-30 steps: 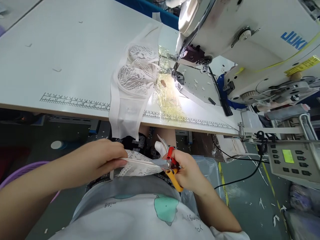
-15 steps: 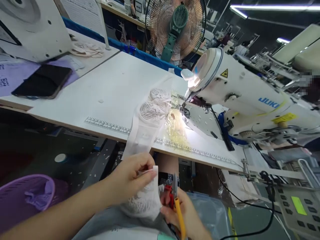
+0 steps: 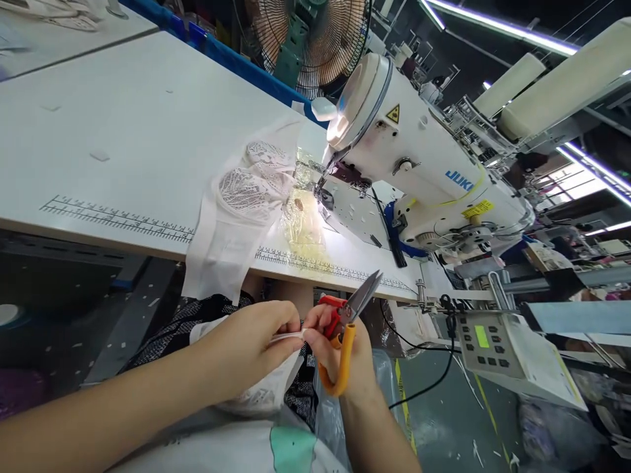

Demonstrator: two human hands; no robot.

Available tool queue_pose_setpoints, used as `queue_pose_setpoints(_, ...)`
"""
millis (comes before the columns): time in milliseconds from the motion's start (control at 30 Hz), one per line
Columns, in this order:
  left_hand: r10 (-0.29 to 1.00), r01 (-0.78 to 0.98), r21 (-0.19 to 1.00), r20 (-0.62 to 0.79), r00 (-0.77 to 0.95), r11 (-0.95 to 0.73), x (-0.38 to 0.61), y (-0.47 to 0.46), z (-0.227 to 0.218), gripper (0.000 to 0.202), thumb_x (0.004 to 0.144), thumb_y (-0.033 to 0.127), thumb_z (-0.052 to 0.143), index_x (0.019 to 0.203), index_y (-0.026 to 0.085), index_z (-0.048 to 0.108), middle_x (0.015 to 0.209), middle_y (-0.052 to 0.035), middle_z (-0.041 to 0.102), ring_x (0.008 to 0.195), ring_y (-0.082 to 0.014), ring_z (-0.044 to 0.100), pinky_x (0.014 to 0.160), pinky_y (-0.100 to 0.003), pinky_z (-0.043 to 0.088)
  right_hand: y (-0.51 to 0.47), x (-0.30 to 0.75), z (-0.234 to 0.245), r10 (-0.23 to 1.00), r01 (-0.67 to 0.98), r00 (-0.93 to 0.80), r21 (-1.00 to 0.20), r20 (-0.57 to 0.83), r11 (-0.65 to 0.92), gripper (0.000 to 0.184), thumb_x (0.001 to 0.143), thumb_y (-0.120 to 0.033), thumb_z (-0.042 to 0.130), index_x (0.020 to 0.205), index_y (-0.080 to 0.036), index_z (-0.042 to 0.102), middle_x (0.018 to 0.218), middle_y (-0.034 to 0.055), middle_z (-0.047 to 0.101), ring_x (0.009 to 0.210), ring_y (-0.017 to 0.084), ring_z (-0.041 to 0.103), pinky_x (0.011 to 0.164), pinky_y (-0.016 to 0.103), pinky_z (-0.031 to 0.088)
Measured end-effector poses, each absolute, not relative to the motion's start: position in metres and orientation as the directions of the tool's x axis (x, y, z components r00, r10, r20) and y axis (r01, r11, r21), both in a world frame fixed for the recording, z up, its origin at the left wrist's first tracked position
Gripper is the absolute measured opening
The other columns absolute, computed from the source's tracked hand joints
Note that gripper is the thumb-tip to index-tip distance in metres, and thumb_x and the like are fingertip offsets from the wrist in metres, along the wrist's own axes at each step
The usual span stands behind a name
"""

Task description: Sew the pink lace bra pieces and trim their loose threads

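Note:
My left hand (image 3: pixel 256 338) is closed in a pinch on the narrow edge of a white lace bra (image 3: pixel 261 394), whose lower part hangs over my lap. My right hand (image 3: pixel 357 364) is wrapped about a pair of scissors (image 3: pixel 363 295) with red and orange handles. Their blades point up and to the right, away from the cloth. The right thumb and fingertip also pinch the end of the white edge, right beside my left fingertips. More white lace cups (image 3: pixel 246 192) lie on the table with a band over its front edge; whether they join the held part is hidden.
A white sewing machine (image 3: pixel 419 164) stands lit on the white table (image 3: pixel 123 131), which bears a printed ruler (image 3: pixel 118 220). Yellowish clear film (image 3: pixel 305 226) lies by the needle. Behind is a fan (image 3: pixel 315 39); a control box (image 3: pixel 493 345) hangs at right, above a cable.
My right hand has risen to meet the left at the white edge, and the scissors have turned to point up and right. The view has shifted to the right.

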State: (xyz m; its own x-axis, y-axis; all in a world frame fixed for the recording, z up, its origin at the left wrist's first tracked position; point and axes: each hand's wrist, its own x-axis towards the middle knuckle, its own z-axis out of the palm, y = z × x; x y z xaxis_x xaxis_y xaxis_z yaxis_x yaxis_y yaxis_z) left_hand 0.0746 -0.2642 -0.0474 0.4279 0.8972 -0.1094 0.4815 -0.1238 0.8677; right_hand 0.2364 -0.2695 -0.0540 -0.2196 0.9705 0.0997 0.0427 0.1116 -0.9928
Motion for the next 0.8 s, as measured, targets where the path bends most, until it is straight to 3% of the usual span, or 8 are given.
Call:
queue_pose_setpoints(100,0.855,0.415,0.91,-0.194,0.482,-0.027,0.073,-0.26,-0.045,0.023,0.079,0.036,0.045,0.062,0.019,0.048,0.055,0.0044,0.043,0.049,-0.0112,0.038,0.043,-0.021,0.028,-0.269,0.233,-0.053,0.973,0.043,-0.18,-0.987,0.143,0.154,0.029,0.076,-0.036,0.065,0.071,-0.023,0.039,0.07,-0.0005,0.056,0.059,0.013,0.051,0.054,0.026,0.043)
queue_pose_setpoints(233,0.833,0.271,0.959,-0.211,0.511,0.077,0.072,-0.257,-0.047,0.029,0.076,0.034,0.046,0.052,0.019,0.038,0.052,0.0052,0.035,0.048,-0.0091,0.032,0.044,-0.021,0.026,-0.266,0.239,-0.057,0.968,0.041,-0.219,-0.99,0.12,0.132,0.03,0.078,-0.041,0.064,0.074,-0.023,0.04,0.073,0.0002,0.056,0.061,0.012,0.049,0.055,0.026,0.042)
queue_pose_setpoints(367,0.797,0.187,0.952,-0.305,0.522,0.242,0.068,-0.253,-0.05,0.03,0.073,0.037,0.05,0.053,0.019,0.037,0.051,0.0068,0.028,0.045,-0.0075,0.025,0.04,-0.021,0.021,-0.263,0.263,-0.063,0.872,0.115,-0.49,-0.989,0.023,0.09,0.044,0.076,-0.062,0.057,0.089,-0.021,0.047,0.079,0.0016,0.049,0.066,0.014,0.046,0.058,0.027,0.041)
queue_pose_setpoints(500,0.784,0.147,0.945,-0.324,0.53,0.291,0.064,-0.248,-0.052,0.028,0.071,0.035,0.053,0.053,0.019,0.04,0.05,0.0065,0.03,0.044,-0.007,0.026,0.04,-0.02,0.02,-0.269,0.278,-0.068,0.713,0.265,-0.693,-0.957,-0.105,0.116,0.057,0.076,-0.078,0.035,0.08,-0.022,0.044,0.07,0.0001,0.045,0.061,0.015,0.043,0.055,0.027,0.037)
queue_pose_setpoints(667,0.776,0.169,0.932,-0.36,0.519,0.32,0.063,-0.243,-0.052,0.027,0.071,0.033,0.053,0.053,0.018,0.039,0.048,0.007,0.027,0.044,-0.0067,0.025,0.04,-0.019,0.018,-0.278,0.274,-0.073,0.712,0.421,-0.684,-0.883,-0.159,0.207,0.064,0.073,-0.084,0.022,0.075,-0.022,0.038,0.065,-0.0008,0.043,0.054,0.013,0.04,0.049,0.025,0.032)
queue_pose_setpoints(800,0.756,0.207,0.908,-0.417,0.505,0.363,0.062,-0.241,-0.052,0.026,0.07,0.033,0.054,0.053,0.018,0.041,0.048,0.0075,0.027,0.044,-0.0065,0.024,0.04,-0.02,0.018,-0.279,0.273,-0.079,0.74,0.495,-0.653,-0.83,-0.158,0.259,0.066,0.07,-0.087,0.021,0.07,-0.022,0.034,0.061,-0.0027,0.04,0.05,0.011,0.035,0.047,0.025,0.029)
